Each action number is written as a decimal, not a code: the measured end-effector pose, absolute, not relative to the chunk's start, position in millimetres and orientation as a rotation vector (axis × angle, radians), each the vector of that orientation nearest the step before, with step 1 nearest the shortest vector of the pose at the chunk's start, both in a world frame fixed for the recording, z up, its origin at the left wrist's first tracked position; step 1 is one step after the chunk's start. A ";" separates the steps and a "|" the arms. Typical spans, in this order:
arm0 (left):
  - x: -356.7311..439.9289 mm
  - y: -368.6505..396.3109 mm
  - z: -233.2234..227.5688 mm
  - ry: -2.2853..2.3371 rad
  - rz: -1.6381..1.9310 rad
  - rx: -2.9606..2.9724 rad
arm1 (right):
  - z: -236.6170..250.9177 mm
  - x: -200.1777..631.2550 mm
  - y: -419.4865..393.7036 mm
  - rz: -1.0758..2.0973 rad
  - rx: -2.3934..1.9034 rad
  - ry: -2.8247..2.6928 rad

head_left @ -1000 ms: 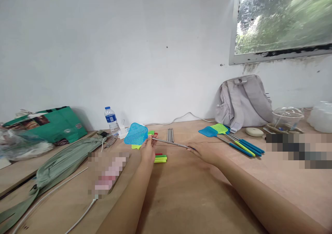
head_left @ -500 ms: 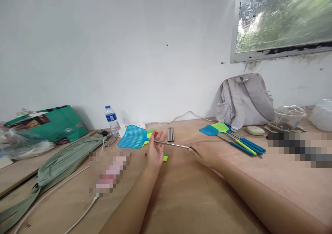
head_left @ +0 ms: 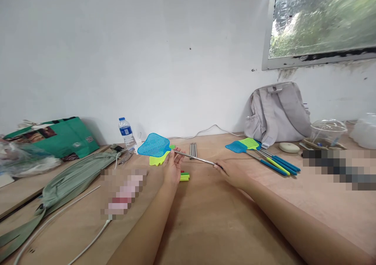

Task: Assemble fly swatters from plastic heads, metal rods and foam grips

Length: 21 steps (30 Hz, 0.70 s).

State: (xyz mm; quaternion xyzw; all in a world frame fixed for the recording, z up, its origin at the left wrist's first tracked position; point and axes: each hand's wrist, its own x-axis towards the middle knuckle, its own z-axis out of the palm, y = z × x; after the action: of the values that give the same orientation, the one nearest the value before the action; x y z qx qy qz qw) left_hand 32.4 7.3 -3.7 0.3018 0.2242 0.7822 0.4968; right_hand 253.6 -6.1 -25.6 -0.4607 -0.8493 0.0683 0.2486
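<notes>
A blue fly swatter head (head_left: 154, 145) with a metal rod (head_left: 202, 160) is held between my two hands, tilted with the head higher at the left. My left hand (head_left: 171, 171) grips it where head and rod meet, thumb on the neck, other fingers partly spread. My right hand (head_left: 232, 173) is closed round the rod's other end and hides its tip. Under the blue head lies a yellow-green swatter head (head_left: 157, 160). Several coloured tubes (head_left: 185, 177), green, yellow and red, lie beside my left hand. Several loose metal rods (head_left: 192, 148) lie behind the held rod.
Several swatters with blue and yellow handles (head_left: 279, 166) lie at the right, near a grey backpack (head_left: 277, 114). At the left are a water bottle (head_left: 126, 132), a green bag (head_left: 72, 137), a grey-green cloth bag (head_left: 72, 186) and a white cable (head_left: 94, 241).
The blue swatter head has risen and turned, uncovering more of the yellow-green head below. My left hand has shifted slightly left; my right hand stays at the rod's end.
</notes>
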 end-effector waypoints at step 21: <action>4.9 21.7 7.9 0.783 2.103 0.401 | 1.9 240.5 -23.2 0.216 -1.279 -2.409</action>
State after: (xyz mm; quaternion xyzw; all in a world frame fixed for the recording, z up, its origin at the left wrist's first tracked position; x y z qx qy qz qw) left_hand 4.9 21.7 7.9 0.1598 0.3123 0.8380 0.4179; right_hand 240.5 -23.2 1.9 -0.4579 -0.8624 0.0773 0.2013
